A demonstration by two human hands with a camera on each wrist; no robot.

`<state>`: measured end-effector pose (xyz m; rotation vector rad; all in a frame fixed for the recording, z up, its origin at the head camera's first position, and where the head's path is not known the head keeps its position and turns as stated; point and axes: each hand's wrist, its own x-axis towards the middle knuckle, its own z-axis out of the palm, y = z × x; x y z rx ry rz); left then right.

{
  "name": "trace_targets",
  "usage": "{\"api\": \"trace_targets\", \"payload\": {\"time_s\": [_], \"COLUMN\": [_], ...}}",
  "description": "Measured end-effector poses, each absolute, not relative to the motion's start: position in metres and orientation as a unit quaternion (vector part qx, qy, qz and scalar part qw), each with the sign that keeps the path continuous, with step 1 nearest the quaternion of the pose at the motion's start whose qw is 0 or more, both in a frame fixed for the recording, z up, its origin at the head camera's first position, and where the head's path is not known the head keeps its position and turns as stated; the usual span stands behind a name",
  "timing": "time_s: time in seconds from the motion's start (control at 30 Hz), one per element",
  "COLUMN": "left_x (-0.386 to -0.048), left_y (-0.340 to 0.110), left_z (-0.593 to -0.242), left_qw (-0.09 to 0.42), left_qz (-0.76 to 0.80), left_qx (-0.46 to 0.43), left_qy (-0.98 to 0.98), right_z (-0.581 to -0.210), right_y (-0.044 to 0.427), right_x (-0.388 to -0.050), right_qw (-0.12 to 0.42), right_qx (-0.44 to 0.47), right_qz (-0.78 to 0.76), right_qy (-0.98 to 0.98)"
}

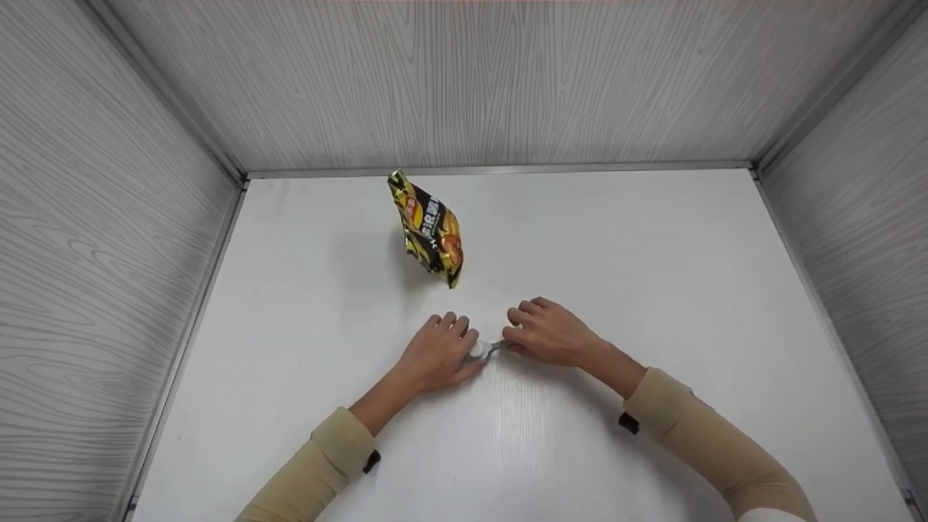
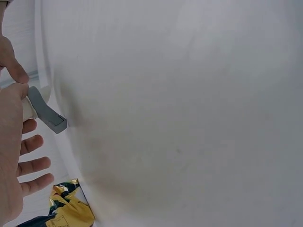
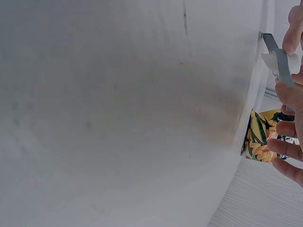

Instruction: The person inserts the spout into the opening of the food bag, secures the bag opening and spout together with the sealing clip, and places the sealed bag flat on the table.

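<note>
Near the middle of the white table, my left hand point(image 1: 435, 357) pinches a small grey clip with a white round part point(image 1: 479, 351) between thumb and forefinger. From the other side, my right hand point(image 1: 547, 335) pinches a thin grey arm of it. The left wrist view shows a bent grey arm of the clip point(image 2: 47, 112) sticking out past the thumb. In the right wrist view, grey bars of the clip point(image 3: 283, 66) cross the white part. Both hands' other fingers are loosely bent. Fingers hide some of the clip.
A black and yellow chip bag point(image 1: 431, 230) stands tilted on the table point(image 1: 616, 246), beyond the left hand. Grey wood-grain panels point(image 1: 464, 87) wall the table at the back and both sides.
</note>
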<state>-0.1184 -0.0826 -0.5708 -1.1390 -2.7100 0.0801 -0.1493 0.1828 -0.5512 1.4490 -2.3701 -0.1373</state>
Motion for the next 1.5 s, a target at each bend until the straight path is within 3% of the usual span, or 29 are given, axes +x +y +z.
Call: {"api": "trace_targets", "payload": {"time_s": [1.1,1.5], "left_x": [-0.116,-0.112], "left_y": [-0.080,-0.084], "left_z": [-0.565,-0.564], "left_qw": [0.127,0.138], "left_qz": [0.007,-0.003], "left_qx": [-0.386,-0.390], "left_qy": [-0.914,-0.911], "right_z": [-0.552,-0.559], "right_y": [0.199,0.199], "right_x": [-0.147,-0.140], "right_qw": [0.147,0.170], "right_qx": [0.441,0.437], "right_qz": [0.116,0.157], "right_qy": [-0.878,-0.869]}}
